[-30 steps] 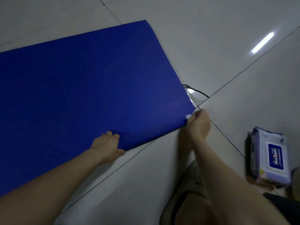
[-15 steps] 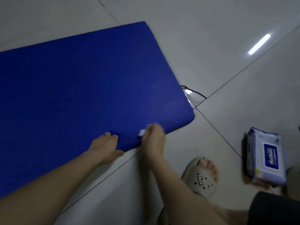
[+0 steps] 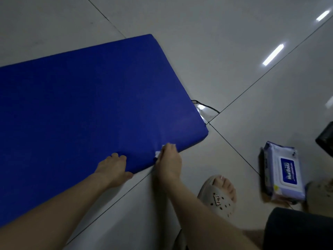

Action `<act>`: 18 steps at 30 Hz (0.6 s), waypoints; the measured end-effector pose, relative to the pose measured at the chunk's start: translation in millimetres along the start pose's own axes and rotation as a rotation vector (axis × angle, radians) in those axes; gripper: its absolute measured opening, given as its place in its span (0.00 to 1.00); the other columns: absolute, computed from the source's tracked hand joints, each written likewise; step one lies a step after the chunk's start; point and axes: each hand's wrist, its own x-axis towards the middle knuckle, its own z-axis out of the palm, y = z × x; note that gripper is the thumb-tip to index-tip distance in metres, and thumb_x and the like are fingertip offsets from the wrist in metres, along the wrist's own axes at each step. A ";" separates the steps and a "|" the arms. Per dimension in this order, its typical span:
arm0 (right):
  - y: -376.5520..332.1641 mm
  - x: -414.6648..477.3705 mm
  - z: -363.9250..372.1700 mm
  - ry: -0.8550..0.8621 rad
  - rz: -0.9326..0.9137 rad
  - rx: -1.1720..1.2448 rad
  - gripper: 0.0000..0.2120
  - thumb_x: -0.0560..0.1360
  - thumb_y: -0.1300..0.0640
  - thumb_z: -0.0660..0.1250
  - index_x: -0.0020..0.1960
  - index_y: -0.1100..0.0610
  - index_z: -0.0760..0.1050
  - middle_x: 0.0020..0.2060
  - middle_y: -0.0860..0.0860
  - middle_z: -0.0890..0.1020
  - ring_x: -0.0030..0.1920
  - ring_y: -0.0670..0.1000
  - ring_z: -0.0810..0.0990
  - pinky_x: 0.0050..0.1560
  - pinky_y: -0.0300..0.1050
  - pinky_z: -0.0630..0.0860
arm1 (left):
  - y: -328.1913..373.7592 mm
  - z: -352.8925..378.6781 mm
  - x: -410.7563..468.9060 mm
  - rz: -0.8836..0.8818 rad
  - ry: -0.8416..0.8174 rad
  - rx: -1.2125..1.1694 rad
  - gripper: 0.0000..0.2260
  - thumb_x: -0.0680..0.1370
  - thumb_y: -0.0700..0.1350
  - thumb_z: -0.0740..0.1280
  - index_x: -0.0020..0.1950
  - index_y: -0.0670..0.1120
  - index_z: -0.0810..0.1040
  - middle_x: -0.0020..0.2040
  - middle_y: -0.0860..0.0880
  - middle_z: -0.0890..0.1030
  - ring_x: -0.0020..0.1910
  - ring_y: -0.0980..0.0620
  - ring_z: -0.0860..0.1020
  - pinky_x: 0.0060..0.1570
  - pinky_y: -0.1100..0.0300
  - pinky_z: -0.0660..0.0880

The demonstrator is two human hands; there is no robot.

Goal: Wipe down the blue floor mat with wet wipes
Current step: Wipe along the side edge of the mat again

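Observation:
The thick blue floor mat [image 3: 86, 101] lies on grey floor tiles and fills the left half of the view. My left hand [image 3: 113, 167] grips its near edge, fingers over the top and thumb below. Just to the right, my right hand [image 3: 170, 162] holds a small white wet wipe [image 3: 158, 153] against the same near edge; most of the wipe is hidden under my fingers. A pack of wet wipes [image 3: 283, 175] with a blue label lies on the floor at the right.
My foot in a beige clog [image 3: 220, 194] stands on the tiles below my right hand. A thin black cable [image 3: 207, 106] runs out from behind the mat's right corner. A dark object [image 3: 327, 139] sits at the right edge, and my dark-clothed knee [image 3: 297, 230] at bottom right.
My right hand with the wipe slid left along the mat's near edge from the right corner to beside my left hand. My left hand kept its grip.

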 end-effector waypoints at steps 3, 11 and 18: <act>-19.8 -32.1 34.9 -0.072 -0.122 -0.091 0.08 0.81 0.60 0.62 0.59 0.59 0.74 0.57 0.57 0.79 0.49 0.55 0.80 0.52 0.49 0.79 | 2.3 -3.3 -3.6 -0.016 -0.001 0.016 0.22 0.79 0.63 0.65 0.63 0.48 0.70 0.63 0.45 0.70 0.58 0.47 0.73 0.57 0.52 0.75; -25.1 -54.1 41.1 -0.211 -0.081 0.157 0.07 0.79 0.56 0.62 0.43 0.56 0.75 0.39 0.49 0.81 0.38 0.47 0.77 0.42 0.44 0.76 | 12.5 -25.2 -0.7 -0.045 -0.245 0.081 0.17 0.81 0.57 0.63 0.63 0.46 0.73 0.61 0.45 0.74 0.53 0.48 0.76 0.56 0.52 0.76; -88.6 62.0 -8.8 -0.064 -0.081 0.294 0.09 0.80 0.55 0.63 0.45 0.53 0.81 0.39 0.47 0.84 0.36 0.43 0.79 0.36 0.35 0.72 | 12.5 -121.9 34.1 -0.108 -0.386 -0.967 0.12 0.82 0.45 0.62 0.65 0.45 0.73 0.52 0.42 0.85 0.47 0.47 0.87 0.49 0.51 0.84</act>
